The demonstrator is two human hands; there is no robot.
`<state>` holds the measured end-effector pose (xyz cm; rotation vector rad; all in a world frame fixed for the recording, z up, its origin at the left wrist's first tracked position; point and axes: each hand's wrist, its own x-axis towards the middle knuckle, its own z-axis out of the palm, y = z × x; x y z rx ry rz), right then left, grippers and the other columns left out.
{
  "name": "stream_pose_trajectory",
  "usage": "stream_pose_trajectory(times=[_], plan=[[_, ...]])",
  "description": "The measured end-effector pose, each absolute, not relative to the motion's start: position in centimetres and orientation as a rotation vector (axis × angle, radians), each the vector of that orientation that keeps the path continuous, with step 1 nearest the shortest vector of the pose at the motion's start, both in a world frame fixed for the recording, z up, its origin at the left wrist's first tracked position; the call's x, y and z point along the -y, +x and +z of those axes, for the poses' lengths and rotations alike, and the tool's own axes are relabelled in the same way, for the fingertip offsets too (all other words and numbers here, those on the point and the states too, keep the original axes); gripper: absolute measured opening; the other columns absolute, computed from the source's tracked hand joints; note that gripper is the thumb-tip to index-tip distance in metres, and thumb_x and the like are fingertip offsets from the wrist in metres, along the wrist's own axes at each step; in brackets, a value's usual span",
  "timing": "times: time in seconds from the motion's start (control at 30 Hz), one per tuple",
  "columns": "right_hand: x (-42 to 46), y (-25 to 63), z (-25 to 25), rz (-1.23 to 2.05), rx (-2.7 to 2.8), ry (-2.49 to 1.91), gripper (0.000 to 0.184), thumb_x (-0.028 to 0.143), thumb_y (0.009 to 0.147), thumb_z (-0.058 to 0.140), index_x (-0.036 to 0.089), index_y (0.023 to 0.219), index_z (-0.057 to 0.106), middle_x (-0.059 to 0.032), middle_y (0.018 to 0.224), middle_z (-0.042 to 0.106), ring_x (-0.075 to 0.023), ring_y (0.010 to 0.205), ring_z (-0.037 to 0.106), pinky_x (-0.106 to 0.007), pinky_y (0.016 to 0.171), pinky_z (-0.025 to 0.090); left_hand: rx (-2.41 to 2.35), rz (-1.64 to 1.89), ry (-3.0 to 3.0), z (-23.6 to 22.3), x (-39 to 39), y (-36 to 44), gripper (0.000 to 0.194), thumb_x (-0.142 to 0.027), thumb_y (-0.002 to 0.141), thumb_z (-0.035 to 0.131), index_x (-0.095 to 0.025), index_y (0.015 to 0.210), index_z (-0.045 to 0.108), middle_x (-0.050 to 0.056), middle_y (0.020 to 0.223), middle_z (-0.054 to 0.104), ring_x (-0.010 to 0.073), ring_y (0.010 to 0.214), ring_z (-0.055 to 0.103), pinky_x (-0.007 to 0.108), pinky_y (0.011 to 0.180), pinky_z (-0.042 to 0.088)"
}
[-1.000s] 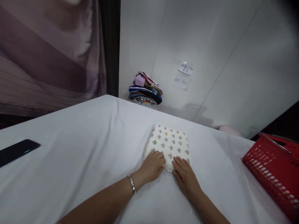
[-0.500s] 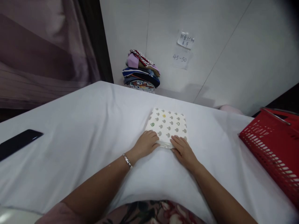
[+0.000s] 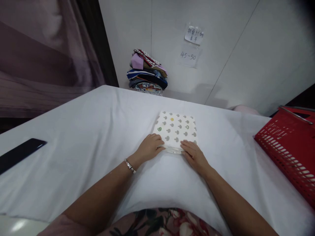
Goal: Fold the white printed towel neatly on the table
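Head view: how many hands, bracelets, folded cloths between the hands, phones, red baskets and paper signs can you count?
Hands: 2 (left hand, right hand)
Bracelet: 1
Folded printed cloth: 1
Phone: 1
Red basket: 1
Paper signs: 2 (upper sign, "45-50" sign)
Total: 8

From here I see the left hand and right hand holding the folded cloth at its near corners. Left of their grip lies a dark phone; right, a red basket.

White table, folded cloth, phone, basket
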<state>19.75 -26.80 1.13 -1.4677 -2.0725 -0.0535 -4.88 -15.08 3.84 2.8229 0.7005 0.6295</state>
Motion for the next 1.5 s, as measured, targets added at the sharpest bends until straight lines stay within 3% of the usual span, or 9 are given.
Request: stream_pose_trajectory(times=[0.9, 1.5], plan=[[26.5, 19.1, 1.6, -0.029, 1.981, -1.434, 0.025, 0.024, 0.09, 0.05, 0.024, 0.112, 0.062, -0.0082, 0.118, 0.064, -0.0238, 0.116, 0.055, -0.048, 0.097, 0.042, -0.714, 0.666, 2.788, 3.8, 15.5, -4.5, 0.026, -0.032, 0.093, 0.042, -0.021, 0.086, 0.064, 0.003, 0.086, 0.057, 0.0169, 0.082, 0.05, 0.033, 0.074, 0.038], [26.1, 18.5, 1.1, -0.001, 1.818, -1.479, 0.02, 0.027, 0.089, 0.05, 0.026, 0.103, 0.065, -0.0061, 0.111, 0.067, -0.0235, 0.11, 0.058, -0.048, 0.095, 0.043, -0.734, 0.663, 2.792, 3.5, 15.6, -4.3, 0.019, -0.032, 0.09, 0.049, -0.021, 0.084, 0.064, 0.003, 0.086, 0.057, 0.0177, 0.083, 0.05, 0.033, 0.073, 0.038]])
